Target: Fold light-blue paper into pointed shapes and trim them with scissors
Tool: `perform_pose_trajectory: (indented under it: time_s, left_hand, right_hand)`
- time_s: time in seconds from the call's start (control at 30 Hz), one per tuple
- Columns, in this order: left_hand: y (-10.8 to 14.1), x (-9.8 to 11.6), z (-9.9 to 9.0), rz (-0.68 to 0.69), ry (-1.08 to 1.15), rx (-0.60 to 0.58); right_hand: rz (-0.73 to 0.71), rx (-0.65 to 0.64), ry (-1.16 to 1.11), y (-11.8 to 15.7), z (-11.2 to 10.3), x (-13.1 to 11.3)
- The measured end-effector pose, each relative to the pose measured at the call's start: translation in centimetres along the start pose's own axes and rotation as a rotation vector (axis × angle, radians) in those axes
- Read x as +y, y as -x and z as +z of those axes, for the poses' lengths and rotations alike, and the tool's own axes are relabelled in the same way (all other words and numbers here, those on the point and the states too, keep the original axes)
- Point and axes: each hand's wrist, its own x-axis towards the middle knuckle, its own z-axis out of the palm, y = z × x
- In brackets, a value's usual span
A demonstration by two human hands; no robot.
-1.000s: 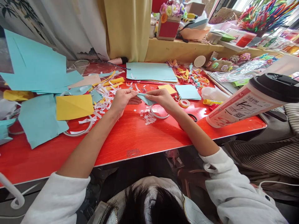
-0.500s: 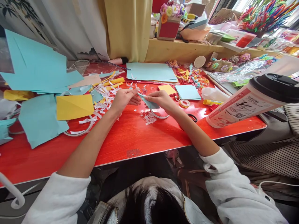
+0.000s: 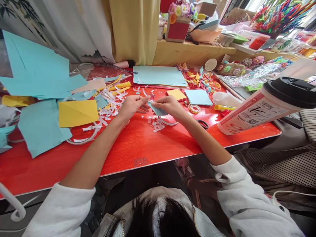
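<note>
A small folded piece of light blue paper hangs from the fingers of my right hand, which pinches it near its upper edge. My left hand is just left of the paper, its thumb and forefinger closed at the paper's left tip; whether they grip it is too small to tell. Its other fingers are stretched out. Beneath the paper, a white ring and a little heap of white paper shreds lie on the red table.
A tall cup with a black lid stands at the right, near black scissors handles. Blue sheets and a yellow sheet lie left. Behind are a blue paper stack, small yellow notes and blue notes.
My left thumb and forefinger have shifted slightly right and up at the paper's tip. The paper in my right hand has tilted a little, and the view has moved slightly.
</note>
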Motion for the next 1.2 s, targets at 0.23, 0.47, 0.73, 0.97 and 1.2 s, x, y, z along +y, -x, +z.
perform_pose_trajectory:
  time_s: [0.23,0.47,0.73,0.97,1.2]
  left_hand:
    - [-0.1,-0.1,-0.1,0.029,-0.032,-0.019]
    - [0.0,-0.1,0.0,0.032,-0.039,-0.024]
    - [0.0,0.5,-0.8,0.073,-0.061,-0.037]
    - [0.1,0.8,-0.5,0.087,-0.021,-0.030]
    - [-0.2,-0.1,0.2,0.131,0.038,0.038]
  right_hand:
    - [0.048,-0.160,-0.117,0.0,-0.7,0.1]
    - [-0.004,-0.139,0.015,-0.4,-0.7,0.8]
    - [0.018,-0.211,-0.061,0.0,-1.0,0.3]
    - [-0.001,-0.182,-0.083,-0.3,-0.9,0.8]
    - [0.084,-0.235,-0.201,0.2,-0.7,0.0]
